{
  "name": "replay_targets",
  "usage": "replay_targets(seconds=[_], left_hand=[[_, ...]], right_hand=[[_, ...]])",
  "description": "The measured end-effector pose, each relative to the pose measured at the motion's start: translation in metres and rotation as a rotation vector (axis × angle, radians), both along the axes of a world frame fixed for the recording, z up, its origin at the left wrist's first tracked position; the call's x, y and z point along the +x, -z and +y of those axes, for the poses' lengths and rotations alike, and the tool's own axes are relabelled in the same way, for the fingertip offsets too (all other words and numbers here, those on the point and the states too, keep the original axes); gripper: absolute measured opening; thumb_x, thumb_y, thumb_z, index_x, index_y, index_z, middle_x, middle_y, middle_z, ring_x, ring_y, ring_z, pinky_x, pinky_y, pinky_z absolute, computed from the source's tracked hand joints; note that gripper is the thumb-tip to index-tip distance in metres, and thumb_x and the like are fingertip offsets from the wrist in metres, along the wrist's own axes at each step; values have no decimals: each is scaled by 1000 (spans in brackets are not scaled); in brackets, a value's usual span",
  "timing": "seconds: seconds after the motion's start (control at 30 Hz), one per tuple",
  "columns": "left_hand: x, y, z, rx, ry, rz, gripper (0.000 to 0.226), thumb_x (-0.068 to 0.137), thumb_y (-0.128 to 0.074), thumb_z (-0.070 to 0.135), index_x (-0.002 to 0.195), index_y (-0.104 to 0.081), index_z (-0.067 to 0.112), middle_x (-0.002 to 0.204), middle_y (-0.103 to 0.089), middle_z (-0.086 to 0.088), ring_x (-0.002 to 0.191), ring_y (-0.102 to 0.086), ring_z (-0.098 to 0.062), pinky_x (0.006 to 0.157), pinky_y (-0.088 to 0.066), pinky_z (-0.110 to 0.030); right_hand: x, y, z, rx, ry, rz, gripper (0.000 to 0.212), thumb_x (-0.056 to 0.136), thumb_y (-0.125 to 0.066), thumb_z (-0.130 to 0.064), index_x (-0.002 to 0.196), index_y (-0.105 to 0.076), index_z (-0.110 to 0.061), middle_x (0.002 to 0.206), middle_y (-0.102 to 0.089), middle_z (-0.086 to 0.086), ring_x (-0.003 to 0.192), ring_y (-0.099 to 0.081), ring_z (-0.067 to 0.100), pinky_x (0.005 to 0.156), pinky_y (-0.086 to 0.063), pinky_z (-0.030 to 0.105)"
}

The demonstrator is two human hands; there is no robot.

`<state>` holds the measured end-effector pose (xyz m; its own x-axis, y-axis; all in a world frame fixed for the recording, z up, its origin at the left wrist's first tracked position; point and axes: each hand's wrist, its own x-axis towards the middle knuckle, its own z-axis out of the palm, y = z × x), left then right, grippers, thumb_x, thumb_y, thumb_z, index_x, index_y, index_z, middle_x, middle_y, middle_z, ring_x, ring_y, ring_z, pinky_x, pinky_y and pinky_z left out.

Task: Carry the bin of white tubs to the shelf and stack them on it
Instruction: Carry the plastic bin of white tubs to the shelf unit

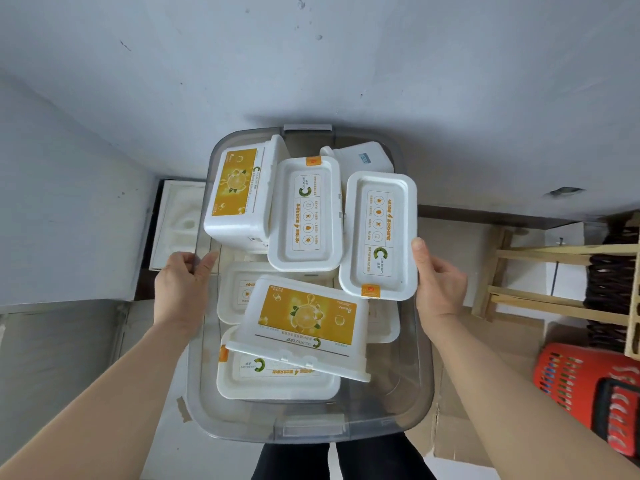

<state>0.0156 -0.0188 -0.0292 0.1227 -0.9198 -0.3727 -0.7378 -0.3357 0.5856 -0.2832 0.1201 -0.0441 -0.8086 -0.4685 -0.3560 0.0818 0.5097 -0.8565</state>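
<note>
A clear grey plastic bin hangs in front of me, filled with several white tubs with yellow and orange labels. One tub lies tilted on its side near the front, another leans at the back left, and a third lies lid-up in the middle. My left hand grips the bin's left rim, thumb over the edge. My right hand holds the right rim beside a lid-up tub.
A grey wall rises close ahead. A white foam tray lies on the floor at the left. Wooden stool legs, a dark woven basket and a red plastic basket stand at the right, on flattened cardboard.
</note>
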Motion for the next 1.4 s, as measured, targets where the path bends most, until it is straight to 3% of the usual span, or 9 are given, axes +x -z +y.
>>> replay_targets(seconds=[0.13,0.27,0.47,0.6,0.8,0.93,1.13,1.27,1.4], left_hand=[[-3,-29,11,39,9,10,34,94,-55,41,98,-53,7,84,-59,-8,79,-52,-25,65,-37,-31],[-9,-62,22,58,23,15,32,94,-55,41,98,-51,9,86,-58,-7,81,-52,-24,70,-37,-32],[-21,-114,43,35,65,45,38,94,-55,40,113,-54,7,80,-55,0,76,-53,-23,59,-37,-28],[-26,-147,56,15,191,95,52,96,-53,35,145,-36,30,58,-41,-3,53,-41,-17,54,-41,-26],[-32,-175,70,13,275,135,53,97,-53,34,147,-35,35,58,-36,-5,52,-37,-17,54,-38,-24],[-37,-192,76,10,344,159,51,97,-52,33,146,-36,36,58,-34,-4,52,-35,-15,51,-36,-21],[-53,-203,79,-15,522,141,51,94,-56,38,144,-41,36,55,-33,-5,48,-33,-18,46,-33,-23],[-75,-209,88,0,626,151,52,93,-57,38,143,-42,35,57,-37,-5,52,-38,-19,52,-37,-26],[-105,-209,99,-29,778,153,51,93,-56,39,143,-43,34,65,-49,-14,50,-38,-16,50,-35,-21]], right_hand=[[-3,-26,14,27,16,-6,71,65,-63,-71,52,-42,-5,44,-36,-8,50,-31,14,55,-28,28],[-6,-63,28,34,12,27,63,81,-67,-55,51,-46,-4,39,-39,-12,43,-32,6,48,-29,23],[-13,-118,57,17,42,13,54,84,-66,-49,48,-53,-11,41,-47,-12,43,-38,3,52,-33,25],[-18,-151,79,0,73,23,53,84,-66,-48,41,-50,-21,39,-48,-14,41,-39,1,50,-33,25],[-13,-198,114,0,92,93,46,88,-63,-42,55,-62,-10,51,-59,-2,43,-49,-2,43,-36,10],[-2,-217,144,-2,151,66,54,83,-62,-55,63,-69,-5,65,-69,11,61,-62,25,58,-50,33],[21,-238,190,-15,355,68,64,85,-65,-46,33,-37,-20,33,-34,-14,36,-31,4,40,-23,13],[27,-238,226,-6,477,53,66,82,-67,-51,48,-36,-4,41,-29,-9,44,-26,8,44,-24,18],[28,-240,259,10,561,84,66,79,-65,-59,52,-37,-6,52,-30,6,49,-26,14,48,-23,24]])
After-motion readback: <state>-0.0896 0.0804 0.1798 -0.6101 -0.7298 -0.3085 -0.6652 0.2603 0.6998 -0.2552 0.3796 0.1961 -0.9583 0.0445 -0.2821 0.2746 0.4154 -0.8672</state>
